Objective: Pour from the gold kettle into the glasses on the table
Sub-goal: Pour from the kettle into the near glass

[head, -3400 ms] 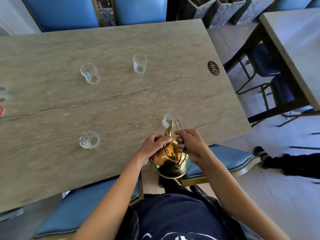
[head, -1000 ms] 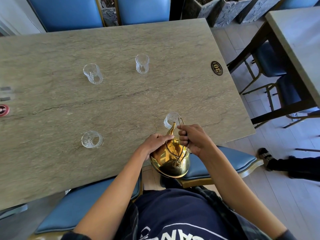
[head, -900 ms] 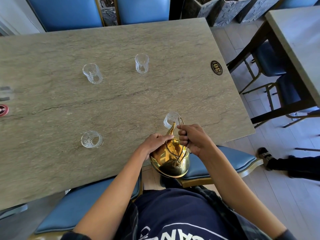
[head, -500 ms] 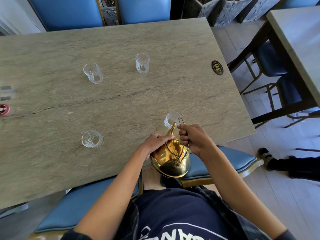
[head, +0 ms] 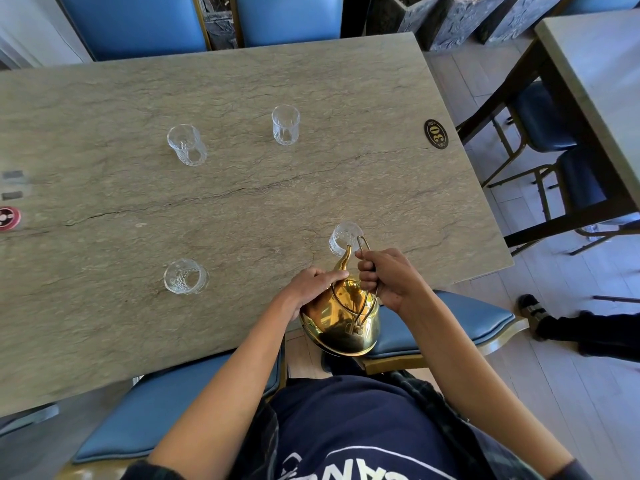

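The gold kettle (head: 341,320) hangs tilted forward over the table's near edge, its spout over the rim of the near right glass (head: 341,235). My right hand (head: 389,277) grips the kettle's wire handle. My left hand (head: 311,285) presses on the kettle's top by the lid. Three other clear glasses stand apart on the stone table (head: 225,209): near left glass (head: 185,276), far left glass (head: 187,144), far middle glass (head: 285,124). I cannot tell whether liquid is flowing.
An oval number plate (head: 436,134) sits near the table's right edge, a red round disc (head: 7,218) at its left edge. Blue chairs (head: 446,320) stand along both long sides. A second table (head: 592,81) is at the right; a person's shoe (head: 531,306) rests on the floor.
Almost nothing differs; the kettle stays tilted over the near right glass, with both hands in the same hold. The view has shifted slightly.
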Demonstrator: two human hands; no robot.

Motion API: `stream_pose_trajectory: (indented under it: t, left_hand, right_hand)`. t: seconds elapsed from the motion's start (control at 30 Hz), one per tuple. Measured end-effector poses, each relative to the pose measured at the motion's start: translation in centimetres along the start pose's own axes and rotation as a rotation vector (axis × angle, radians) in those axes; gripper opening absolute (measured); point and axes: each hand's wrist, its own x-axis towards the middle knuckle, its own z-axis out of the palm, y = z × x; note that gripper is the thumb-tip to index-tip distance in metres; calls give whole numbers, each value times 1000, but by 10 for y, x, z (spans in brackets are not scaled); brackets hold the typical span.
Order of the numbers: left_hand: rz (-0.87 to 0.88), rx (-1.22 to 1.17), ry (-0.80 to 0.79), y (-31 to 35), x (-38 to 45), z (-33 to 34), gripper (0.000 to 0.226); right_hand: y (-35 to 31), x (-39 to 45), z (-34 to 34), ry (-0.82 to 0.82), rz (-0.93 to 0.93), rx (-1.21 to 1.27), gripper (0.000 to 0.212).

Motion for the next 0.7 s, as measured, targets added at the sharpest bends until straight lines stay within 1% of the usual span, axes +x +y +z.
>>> stream_pose_trajectory:
  t: [0.1,0.33,0.53,0.7]
  left_hand:
    - [-9,-2,-3,-1,0,1,86]
    - [-2,-17,4,-3,1,1,69]
    - [37,-49,26,-5,4,0,72]
    - [80,-82,6,-6,6,-5,80]
  right_hand:
    - [2,1,-1,-6,11,2,6]
    - [5,4,-1,2,7,-7,10]
    - [10,4,2,35,-20,-31,14]
    - [16,0,8,73,-58,-53,10]
